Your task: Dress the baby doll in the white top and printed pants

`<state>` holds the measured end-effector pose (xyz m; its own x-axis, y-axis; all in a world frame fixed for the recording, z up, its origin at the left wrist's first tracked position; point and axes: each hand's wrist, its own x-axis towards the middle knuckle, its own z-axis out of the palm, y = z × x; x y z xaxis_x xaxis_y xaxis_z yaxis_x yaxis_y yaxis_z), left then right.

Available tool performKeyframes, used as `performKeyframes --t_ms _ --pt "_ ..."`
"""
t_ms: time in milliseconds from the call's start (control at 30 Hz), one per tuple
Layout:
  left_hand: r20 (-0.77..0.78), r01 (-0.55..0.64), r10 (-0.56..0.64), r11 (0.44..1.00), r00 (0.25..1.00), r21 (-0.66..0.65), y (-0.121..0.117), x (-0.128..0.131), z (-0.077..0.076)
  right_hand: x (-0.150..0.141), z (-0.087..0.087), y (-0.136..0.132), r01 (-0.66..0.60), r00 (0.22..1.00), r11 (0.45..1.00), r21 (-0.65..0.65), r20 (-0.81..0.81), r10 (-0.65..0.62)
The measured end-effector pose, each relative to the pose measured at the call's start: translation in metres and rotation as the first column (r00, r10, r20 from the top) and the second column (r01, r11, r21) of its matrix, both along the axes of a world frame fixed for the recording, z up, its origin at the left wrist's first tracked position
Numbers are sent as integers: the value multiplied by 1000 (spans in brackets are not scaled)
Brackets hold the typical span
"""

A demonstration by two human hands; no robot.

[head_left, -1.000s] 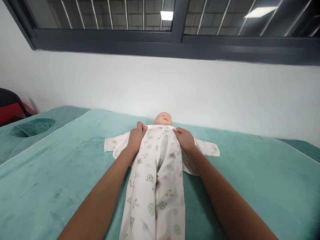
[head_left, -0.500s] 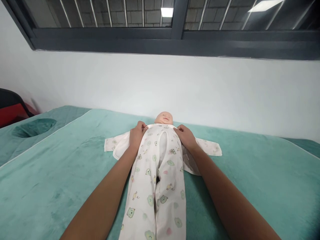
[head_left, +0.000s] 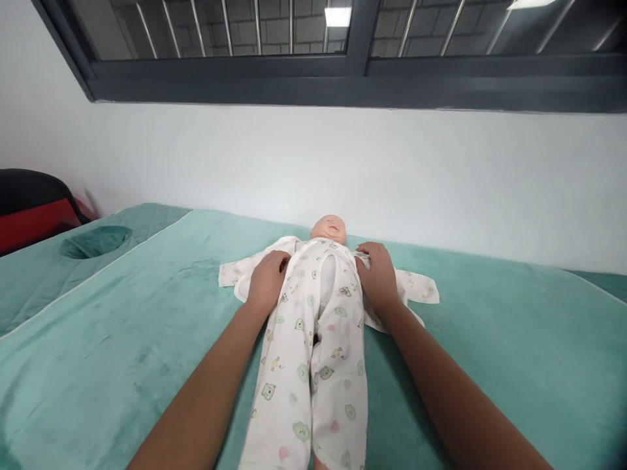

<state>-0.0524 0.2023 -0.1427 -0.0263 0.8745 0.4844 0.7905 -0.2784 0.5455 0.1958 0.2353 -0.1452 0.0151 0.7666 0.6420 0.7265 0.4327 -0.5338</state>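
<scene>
A baby doll (head_left: 329,228) lies on its back on a teal bed cover (head_left: 122,339), head toward the wall. White printed baby trousers (head_left: 313,352) lie over its body, on top of an open white jacket (head_left: 416,287) with spread sleeves. My left hand (head_left: 266,281) grips the left side of the trousers' waist, fingers curled onto the cloth. My right hand (head_left: 378,277) grips the right side of the waist the same way. Both hands rest beside the doll's chest.
A white wall rises just behind the doll's head, with a dark-framed window (head_left: 353,59) above. A dark green cushion (head_left: 95,240) lies at the far left of the bed. A red and black object (head_left: 29,209) stands beyond the left edge.
Both hands have slid a little down from the doll's shoulders toward its chest, drawing the trousers' waist with them. The view has shifted slightly to the left.
</scene>
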Motion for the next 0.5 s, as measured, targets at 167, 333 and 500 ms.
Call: performKeyframes --t_ms 167,333,500 --pt "200 47 14 954 980 -297 -16 0 7 2 0 -30 106 994 959 -263 15 -105" --pt "296 154 -44 920 954 -360 -15 -3 12 8 -1 -35 -34 993 861 -508 -116 -30" --pt "490 224 8 882 872 -414 -23 2 22 15 -5 -30 -381 866 727 -571 -496 64"
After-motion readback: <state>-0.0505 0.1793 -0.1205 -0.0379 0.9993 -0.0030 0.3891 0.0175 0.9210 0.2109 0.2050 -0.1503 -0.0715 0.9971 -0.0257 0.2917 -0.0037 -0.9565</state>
